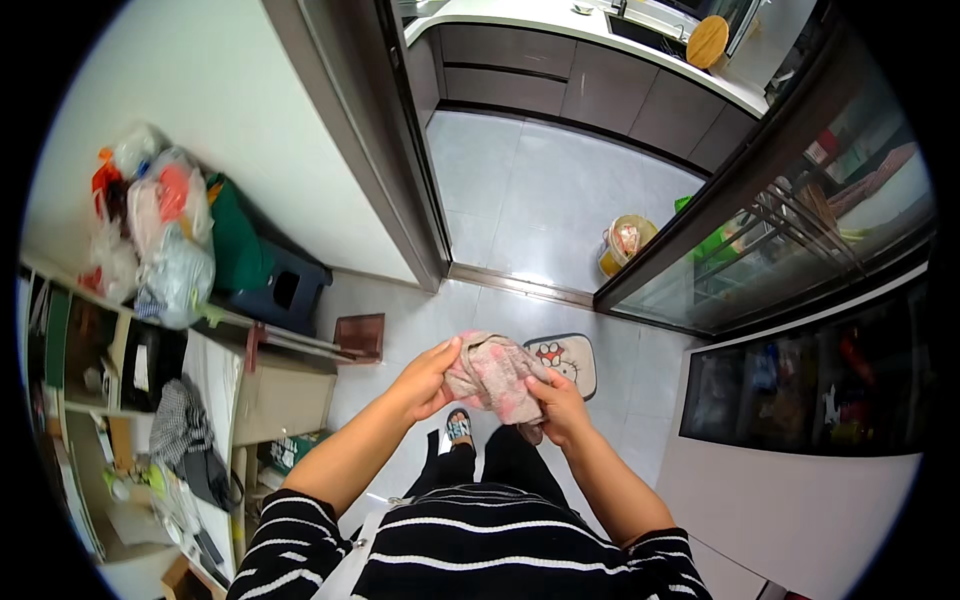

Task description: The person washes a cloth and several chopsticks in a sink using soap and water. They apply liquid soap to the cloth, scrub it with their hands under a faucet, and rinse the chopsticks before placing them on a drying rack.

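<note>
A bunched pink and greyish cloth (492, 378) hangs between my two hands, in front of my body and above the floor. My left hand (430, 378) grips its left side, thumb on top near the upper corner. On the opposite side my right hand (560, 402) pinches the cloth, with a small end of it drooping below the fingers. Folds hide most of my fingertips. Beyond my right hand, a small light mat (563, 364) with a cartoon print lies on the floor, partly covered by the cloth and hand.
Ahead, a sliding-door track (520, 284) leads to grey kitchen cabinets (610, 95). A yellowish bucket (628, 245) stands by the glass door (780, 240). At left are hanging plastic bags (170, 220), a dark stool (280, 285) and a cluttered desk (215, 400). A white cabinet (800, 490) borders the right.
</note>
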A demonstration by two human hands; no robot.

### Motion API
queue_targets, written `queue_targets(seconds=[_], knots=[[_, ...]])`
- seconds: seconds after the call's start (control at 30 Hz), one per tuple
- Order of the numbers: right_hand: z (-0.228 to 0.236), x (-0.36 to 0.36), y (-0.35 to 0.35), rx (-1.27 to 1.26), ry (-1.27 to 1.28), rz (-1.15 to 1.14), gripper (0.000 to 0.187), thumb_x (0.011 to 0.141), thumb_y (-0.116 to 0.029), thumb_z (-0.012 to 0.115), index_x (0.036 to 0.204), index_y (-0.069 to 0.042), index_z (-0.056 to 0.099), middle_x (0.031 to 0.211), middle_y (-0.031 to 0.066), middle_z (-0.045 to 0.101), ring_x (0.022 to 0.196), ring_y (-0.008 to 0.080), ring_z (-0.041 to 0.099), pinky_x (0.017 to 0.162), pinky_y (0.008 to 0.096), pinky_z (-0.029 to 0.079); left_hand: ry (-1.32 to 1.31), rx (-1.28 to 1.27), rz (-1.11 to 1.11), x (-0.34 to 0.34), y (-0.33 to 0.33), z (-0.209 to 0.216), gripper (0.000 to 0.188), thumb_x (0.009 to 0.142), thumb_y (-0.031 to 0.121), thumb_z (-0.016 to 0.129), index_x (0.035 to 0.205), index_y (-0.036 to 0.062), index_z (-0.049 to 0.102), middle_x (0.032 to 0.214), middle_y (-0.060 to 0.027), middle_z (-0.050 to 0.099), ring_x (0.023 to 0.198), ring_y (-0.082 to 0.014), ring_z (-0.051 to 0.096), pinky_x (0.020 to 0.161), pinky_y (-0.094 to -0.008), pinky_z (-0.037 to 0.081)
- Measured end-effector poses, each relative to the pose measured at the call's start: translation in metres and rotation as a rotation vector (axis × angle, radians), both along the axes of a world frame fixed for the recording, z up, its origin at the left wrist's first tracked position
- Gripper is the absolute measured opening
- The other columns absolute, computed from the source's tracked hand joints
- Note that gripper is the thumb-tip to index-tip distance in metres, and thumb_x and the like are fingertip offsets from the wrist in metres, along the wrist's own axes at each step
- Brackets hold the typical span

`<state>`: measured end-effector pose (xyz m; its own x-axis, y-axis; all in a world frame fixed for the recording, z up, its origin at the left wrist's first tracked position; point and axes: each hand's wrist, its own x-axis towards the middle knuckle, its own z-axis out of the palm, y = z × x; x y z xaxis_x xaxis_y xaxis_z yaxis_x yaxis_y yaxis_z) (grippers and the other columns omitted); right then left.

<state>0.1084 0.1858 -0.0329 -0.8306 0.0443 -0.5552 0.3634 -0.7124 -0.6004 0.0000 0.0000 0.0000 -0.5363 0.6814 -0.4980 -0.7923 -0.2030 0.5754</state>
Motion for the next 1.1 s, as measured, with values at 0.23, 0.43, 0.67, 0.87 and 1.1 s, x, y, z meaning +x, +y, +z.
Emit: queue_targets(seconds=[0.23,0.43,0.67,0.87,1.1], knots=[[0.032,-0.177,0.09,0.027,0.16,-0.231,0.027,0.088,-0.01,0.051,0.112,0.002,0.052,0.1,0.0114,0.061,0.085,0.0186,0.061,0.075,0.0321,0.051,-0.078,0.203,-0.18,-0.214,0.101,0.011,0.049,0.095,0.042,0.031,0.124,0.0041,0.043,0.121,-0.0109,0.051,0.11,-0.0255,0.052,0.09,-0.0421,0.044],[0.005,-0.316,0.183,0.003,0.201,-0.32,0.026,0.091,-0.016,0.045,0.11,0.001,0.052,0.1,0.0121,0.061,0.088,0.0192,0.061,0.076,0.0321,0.051,-0.03,0.199,-0.259,-0.353,0.204,0.019,0.051,0.095,0.042,0.027,0.127,0.0047,0.041,0.125,-0.0099,0.048,0.117,-0.026,0.046,0.098,-0.0446,0.037],[0.005,-0.486,0.284,0.078,0.077,-0.199,0.03,0.093,-0.021,0.045,0.115,-0.001,0.049,0.104,0.0093,0.059,0.091,0.0177,0.058,0.08,0.0317,0.047,0.017,0.099,-0.188,-0.519,0.324,0.028,0.048,0.096,0.038,0.03,0.124,0.0017,0.043,0.123,-0.0133,0.049,0.115,-0.0262,0.048,0.099,-0.0416,0.037],[0.02,-0.623,0.395,0.092,0.105,-0.223,0.032,0.093,-0.021,0.044,0.116,0.001,0.05,0.104,0.0085,0.059,0.091,0.0159,0.058,0.08,0.0305,0.047,0.145,0.109,-0.196,-0.658,0.443,0.037,0.044,0.096,0.034,0.032,0.123,0.0011,0.043,0.121,-0.013,0.05,0.113,-0.0256,0.049,0.096,-0.0399,0.041],[0.032,-0.768,0.542,0.25,0.12,-0.369,0.032,0.09,-0.022,0.05,0.115,-0.001,0.051,0.103,0.0072,0.06,0.089,0.0152,0.059,0.078,0.0295,0.049,0.32,0.093,-0.381,-0.827,0.613,0.035,0.04,0.095,0.03,0.039,0.122,0.0017,0.044,0.113,-0.011,0.054,0.101,-0.0194,0.055,0.084,-0.0322,0.047]])
